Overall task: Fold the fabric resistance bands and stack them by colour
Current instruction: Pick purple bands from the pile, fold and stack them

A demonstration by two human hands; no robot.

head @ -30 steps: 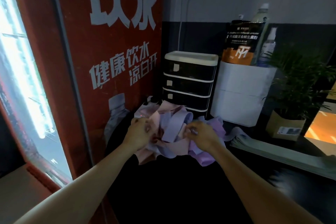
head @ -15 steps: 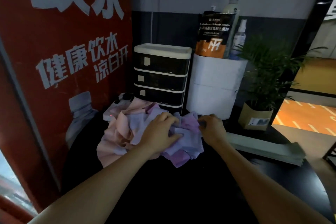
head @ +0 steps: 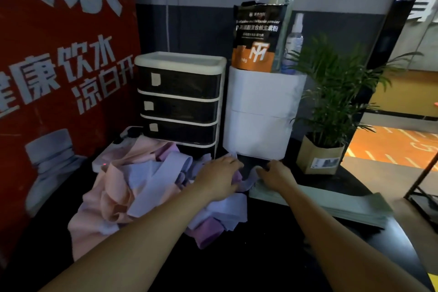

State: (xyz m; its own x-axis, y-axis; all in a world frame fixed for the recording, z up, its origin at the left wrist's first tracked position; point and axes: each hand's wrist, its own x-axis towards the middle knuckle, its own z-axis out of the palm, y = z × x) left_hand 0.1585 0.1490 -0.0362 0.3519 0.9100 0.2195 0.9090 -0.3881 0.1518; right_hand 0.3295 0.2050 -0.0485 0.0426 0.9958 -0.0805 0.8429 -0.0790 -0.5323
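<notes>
Head view only; dim light, some blur. The fabric resistance bands (head: 151,187) lie in one loose tangled heap on the black tabletop (head: 237,263), in front of the small drawer unit (head: 180,99) and against the red poster panel (head: 66,54). I count three colours mixed together: peach-pink to the left, pale lilac-blue across the middle, deeper purple at the near right edge. Nothing is folded and no colour stacks exist yet, so I judge the task at its opening step: drawing a single band free of the pile. My left hand (head: 219,179) rests on the right side of the heap, fingers bent down over the lilac and purple cloth; it seems to grip a strip, though the fingertips are hidden beneath the hand. My right hand (head: 276,174) sits just beside the heap, near the base of the white container (head: 263,114), fingers curled at the end of a pale strip (head: 248,181) that trails from the pile; a pinch looks likely. A flat grey-green stack (head: 331,206) lies under and beyond the right wrist; I cannot tell whether it is bands. Next move, in my judgement: pull that strip clear without dragging its neighbours, then lay it flat on bare tabletop for the first fold.
</notes>
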